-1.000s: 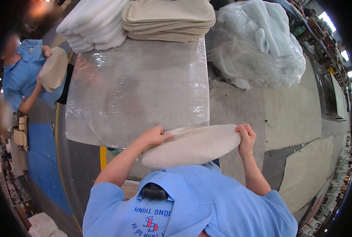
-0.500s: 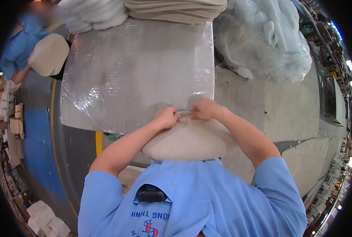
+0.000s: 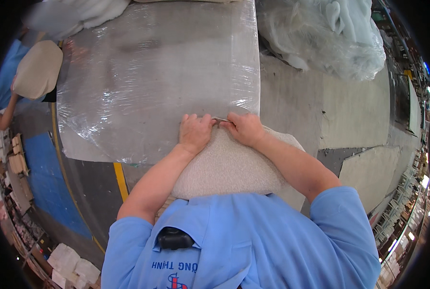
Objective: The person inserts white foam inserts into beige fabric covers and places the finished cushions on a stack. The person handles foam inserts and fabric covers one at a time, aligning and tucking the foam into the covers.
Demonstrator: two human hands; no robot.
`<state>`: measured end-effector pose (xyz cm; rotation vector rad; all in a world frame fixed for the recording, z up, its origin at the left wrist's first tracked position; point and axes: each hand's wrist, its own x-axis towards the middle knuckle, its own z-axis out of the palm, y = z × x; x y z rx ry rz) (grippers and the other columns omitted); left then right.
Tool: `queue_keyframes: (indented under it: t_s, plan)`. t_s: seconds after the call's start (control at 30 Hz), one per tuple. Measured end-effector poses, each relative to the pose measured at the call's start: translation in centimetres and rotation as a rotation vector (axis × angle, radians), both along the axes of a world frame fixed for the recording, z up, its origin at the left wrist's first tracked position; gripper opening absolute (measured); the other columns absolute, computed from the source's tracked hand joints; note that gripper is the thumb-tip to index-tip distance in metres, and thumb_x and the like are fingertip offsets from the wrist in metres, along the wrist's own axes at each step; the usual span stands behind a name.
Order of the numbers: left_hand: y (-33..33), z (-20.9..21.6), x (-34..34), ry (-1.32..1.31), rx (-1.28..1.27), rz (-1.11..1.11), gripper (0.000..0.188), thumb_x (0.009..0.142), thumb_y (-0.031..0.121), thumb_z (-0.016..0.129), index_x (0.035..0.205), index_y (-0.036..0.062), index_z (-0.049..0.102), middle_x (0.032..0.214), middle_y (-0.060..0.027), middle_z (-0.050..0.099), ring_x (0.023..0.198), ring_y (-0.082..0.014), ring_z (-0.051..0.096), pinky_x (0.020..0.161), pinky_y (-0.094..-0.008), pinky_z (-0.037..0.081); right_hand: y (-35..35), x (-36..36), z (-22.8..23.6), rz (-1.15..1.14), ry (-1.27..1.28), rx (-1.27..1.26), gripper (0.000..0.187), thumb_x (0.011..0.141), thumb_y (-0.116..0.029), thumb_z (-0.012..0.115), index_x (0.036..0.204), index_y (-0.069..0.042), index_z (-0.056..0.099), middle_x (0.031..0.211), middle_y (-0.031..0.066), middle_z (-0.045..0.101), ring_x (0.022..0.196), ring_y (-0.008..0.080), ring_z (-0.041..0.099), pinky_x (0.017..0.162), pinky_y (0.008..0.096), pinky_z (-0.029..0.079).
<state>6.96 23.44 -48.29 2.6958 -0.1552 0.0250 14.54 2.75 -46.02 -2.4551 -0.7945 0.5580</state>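
A beige woven-fabric cushion rests against my front, at the near edge of the table. Its far edge is gathered between my two hands. My left hand has its fingers closed on that edge, knuckles up, over the plastic-wrapped tabletop. Close beside it, my right hand pinches the same edge between thumb and fingers. A short strip of the fabric edge shows between the hands. The cushion's underside is hidden.
Clear film covers the grey tabletop. White padding lies at its far left, and a clear plastic bag of white padding sits at the far right. A co-worker at the left holds a beige cushion. A blue mat lies on the floor.
My left hand has turned knuckles up, and both hands are a little farther from me on the cushion's edge. More of the cushion's top shows. The view has shifted slightly.
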Motion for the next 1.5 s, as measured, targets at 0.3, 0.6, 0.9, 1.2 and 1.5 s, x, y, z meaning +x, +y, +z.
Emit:
queue_keyframes:
  t_s: [0.3,0.6,0.9,1.2,1.5]
  plan:
    - [0.4,-0.8,0.7,-0.040,0.016,-0.011,0.026,0.104,0.031,0.063,0.085,0.0128,0.065,0.072,-0.0100,0.067,0.078,-0.0309,0.062,0.080,-0.0454,0.042,0.2,0.8,-0.4,0.060,-0.006,-0.095,0.044,0.101,-0.056,0.064,0.096,-0.013,0.069,0.076,0.0146,0.073,0.075,0.0374,0.073,0.067,0.0519,0.056]
    - [0.1,-0.8,0.2,-0.040,0.062,-0.047,0.031,0.105,0.033,0.062,0.084,0.0110,0.064,0.073,-0.0112,0.068,0.076,-0.0310,0.063,0.081,-0.0445,0.043,-3.5,1.7,1.2,0.088,0.155,-0.301,0.048,0.100,-0.058,0.065,0.107,-0.011,0.076,0.102,0.0151,0.078,0.103,0.0368,0.074,0.087,0.0507,0.058]
    - [6.2,7.6,-2.0,0.250,-0.360,-0.045,0.030,0.108,0.027,0.057,0.117,0.0037,0.075,0.107,-0.0161,0.072,0.106,-0.0333,0.067,0.105,-0.0443,0.047,-6.6,2.1,10.9,-0.004,0.171,0.116,0.039,0.104,-0.042,0.066,0.124,-0.010,0.076,0.113,0.0154,0.077,0.110,0.0375,0.072,0.098,0.0469,0.056]
    - [6.3,10.3,-12.0,0.207,-1.130,0.224,0.050,0.114,0.027,0.039,0.116,-0.0035,0.079,0.124,-0.0175,0.077,0.119,-0.0299,0.068,0.112,-0.0400,0.047,-17.0,-1.2,10.4,-0.447,0.382,0.465,0.048,0.113,-0.035,0.052,0.100,0.001,0.081,0.099,0.0135,0.080,0.092,0.0252,0.072,0.090,0.0376,0.055]
    - [6.0,7.6,-9.8,0.207,-1.193,0.390,0.076,0.112,0.043,0.022,0.103,-0.0072,0.079,0.115,-0.0211,0.079,0.113,-0.0325,0.069,0.110,-0.0440,0.049,-18.5,-0.2,4.0,-0.799,0.747,0.941,0.082,0.112,-0.062,0.029,0.098,0.002,0.078,0.098,0.0183,0.079,0.094,0.0276,0.073,0.094,0.0386,0.056]
